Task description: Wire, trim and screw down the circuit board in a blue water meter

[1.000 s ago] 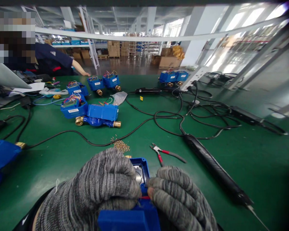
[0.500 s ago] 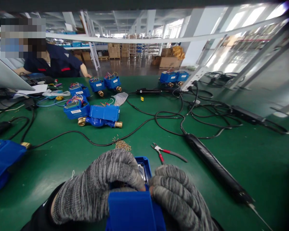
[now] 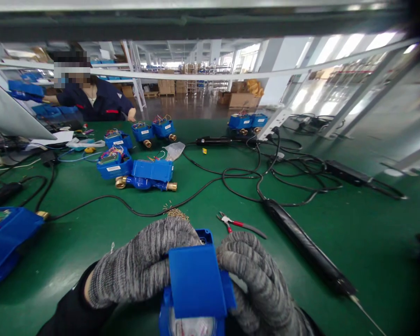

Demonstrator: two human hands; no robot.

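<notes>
A blue meter housing (image 3: 209, 236) is close in front of me, partly out of frame at the bottom. Its flat blue cover (image 3: 197, 280) hides most of the inside, and a clear window (image 3: 192, 325) shows below the cover. My left hand (image 3: 143, 261), in a grey knitted glove, is closed on the left side of the cover, its fingertips hidden. On the other side my right hand (image 3: 257, 270), gloved alike, has its fingers bent round the cover's right edge. Just beyond the hands are small brass screws (image 3: 177, 213) in a pile and red-handled cutting pliers (image 3: 241, 224).
A black electric screwdriver (image 3: 308, 247) lies at the right, its cable looping over the green table (image 3: 101, 233). Blue meters (image 3: 152, 173) with brass fittings stand at the back left; another meter (image 3: 10, 238) is at the left edge. A co-worker (image 3: 98, 100) is across the table.
The blue cover has tilted up and moved over the housing's opening, and the clear window has come into view. My view has tipped upward. The co-worker's arm now reaches toward a blue unit.
</notes>
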